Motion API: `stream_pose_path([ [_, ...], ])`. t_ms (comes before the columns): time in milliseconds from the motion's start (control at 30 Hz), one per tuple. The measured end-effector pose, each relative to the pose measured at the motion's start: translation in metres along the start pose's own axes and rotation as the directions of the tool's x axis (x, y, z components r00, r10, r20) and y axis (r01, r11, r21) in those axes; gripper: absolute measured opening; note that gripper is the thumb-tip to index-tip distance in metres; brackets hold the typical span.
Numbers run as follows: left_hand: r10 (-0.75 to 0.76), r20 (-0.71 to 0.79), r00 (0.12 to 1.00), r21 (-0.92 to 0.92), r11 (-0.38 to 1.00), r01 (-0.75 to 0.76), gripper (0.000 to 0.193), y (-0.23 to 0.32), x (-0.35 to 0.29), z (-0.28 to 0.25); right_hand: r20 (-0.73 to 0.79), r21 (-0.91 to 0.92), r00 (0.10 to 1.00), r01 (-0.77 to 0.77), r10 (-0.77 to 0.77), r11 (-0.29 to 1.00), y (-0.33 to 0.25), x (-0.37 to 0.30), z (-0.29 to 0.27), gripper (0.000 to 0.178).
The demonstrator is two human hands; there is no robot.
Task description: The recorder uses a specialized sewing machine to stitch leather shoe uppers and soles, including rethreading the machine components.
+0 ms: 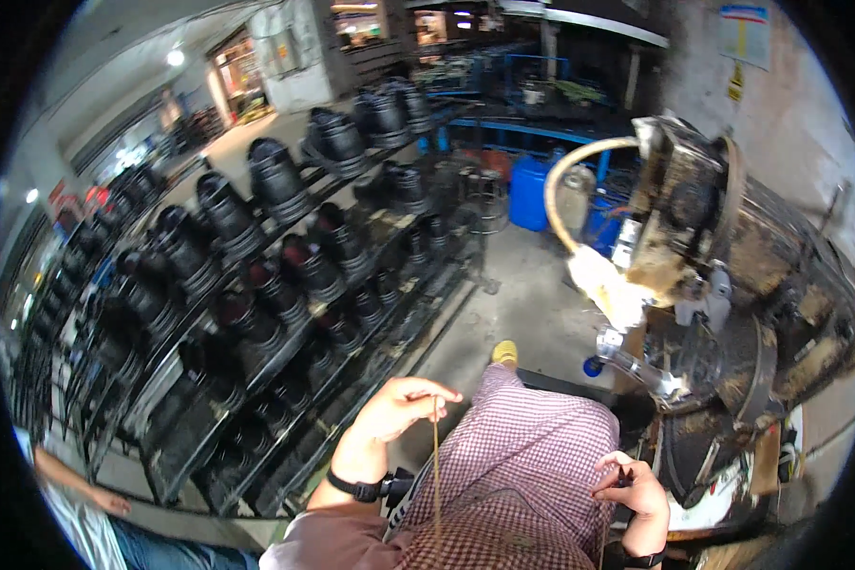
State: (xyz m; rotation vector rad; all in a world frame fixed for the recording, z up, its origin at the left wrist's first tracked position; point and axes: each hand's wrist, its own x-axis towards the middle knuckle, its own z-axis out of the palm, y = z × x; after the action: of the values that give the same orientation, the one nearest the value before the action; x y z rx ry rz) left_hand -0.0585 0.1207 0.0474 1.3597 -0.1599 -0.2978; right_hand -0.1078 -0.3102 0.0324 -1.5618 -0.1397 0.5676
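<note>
In front of my lap, my left hand (pixel 404 408) is closed, its thumb and fingers pinched on a thin tan cord (pixel 436 475) that hangs straight down. Beneath it spreads a maroon-and-white checked apron (pixel 532 446) covering my body. At the apron's right side, my right hand (pixel 636 489) has its fingers curled in a pinch. Whatever lies between those fingertips is too small to make out. A black band (pixel 356 486) circles my left wrist.
Tiered metal racks (pixel 290 366) with rows of black boots (pixel 280 180) stand on the left. A grimy machine (pixel 679 190) with a bright lamp (pixel 608 290) rises close on the right. Another person's arm (pixel 81 486) shows at lower left. Behind stands a blue drum (pixel 529 195).
</note>
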Motion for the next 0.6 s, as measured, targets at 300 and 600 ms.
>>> stream_pose_path([
  [300, 0.445, -0.129, 0.886, -0.781, 0.505, -0.368, 0.034, 0.014, -0.04, -0.025, 0.042, 0.412, 0.997, 0.046, -0.069, 0.91, -0.012, 0.046, 0.009, 0.016],
  [600, 0.609, 0.227, 0.76, 0.008, 0.779, -0.627, 0.013, 0.15, -0.097, 0.047, 0.264, 0.783, 0.138, 0.547, -0.955, 0.296, -0.168, 0.028, 0.083, 0.006],
])
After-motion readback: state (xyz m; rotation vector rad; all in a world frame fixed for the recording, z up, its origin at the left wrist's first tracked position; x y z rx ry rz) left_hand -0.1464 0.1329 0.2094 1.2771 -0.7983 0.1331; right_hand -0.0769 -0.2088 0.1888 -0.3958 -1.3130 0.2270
